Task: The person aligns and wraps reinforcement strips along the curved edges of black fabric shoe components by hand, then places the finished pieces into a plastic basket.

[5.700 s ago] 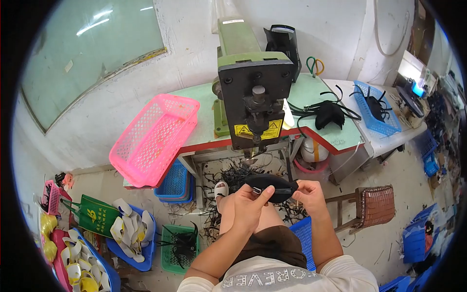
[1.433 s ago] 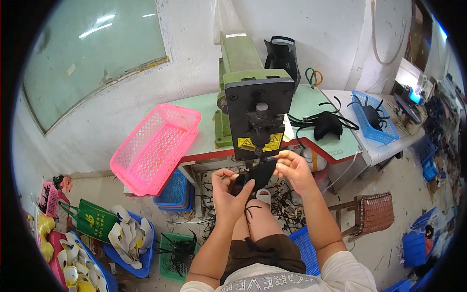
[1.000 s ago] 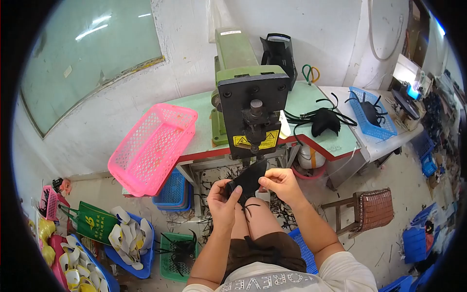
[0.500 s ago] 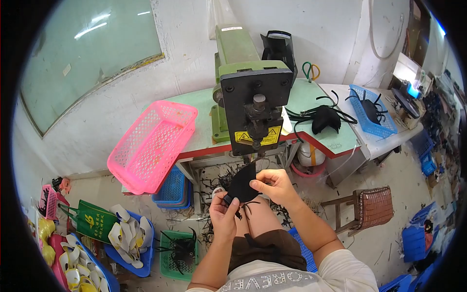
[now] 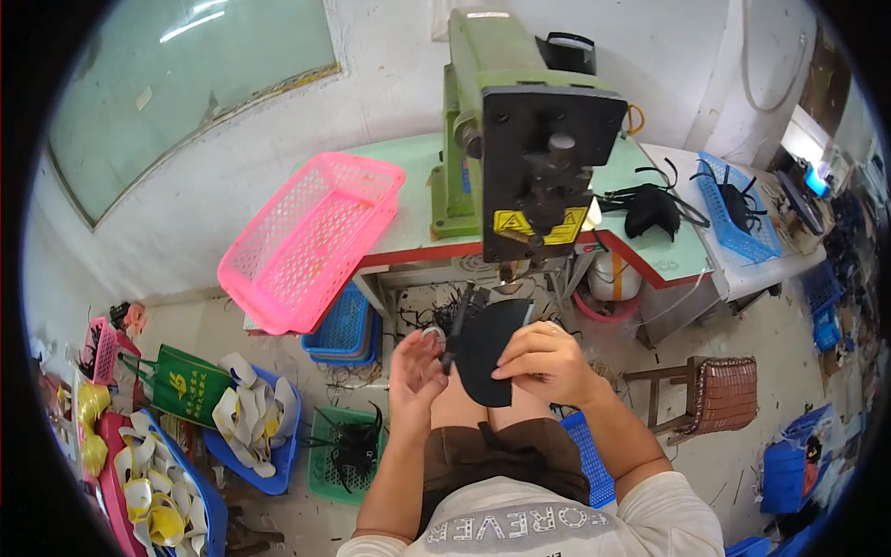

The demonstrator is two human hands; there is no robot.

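Note:
A curved black fabric piece [image 5: 489, 351], rounded like a cup with a straight edge, is held above my lap. My right hand [image 5: 546, 364] pinches it at its right edge between thumb and fingers. Just left of it, my left hand [image 5: 417, 369] has its fingers apart, close to a dark strap [image 5: 457, 332] along the piece's left side; whether they touch I cannot tell. Beyond the piece stands a green press machine [image 5: 506, 65] with a black front plate [image 5: 548, 167], its lower end above and behind the piece.
A pink basket [image 5: 243, 295] sits at the table's left edge. Black strapped pieces [image 5: 652, 215] lie on the right, beside a blue basket [image 5: 759, 247] holding another. Below left are a green basket [image 5: 318, 485] of black straps and bins of white-yellow pieces [image 5: 255, 408]. A stool [image 5: 724, 395] stands right.
The black piece has turned and its left end is out of my left hand's grip. My left hand has opened; my right still holds the piece. The camera view has shifted.

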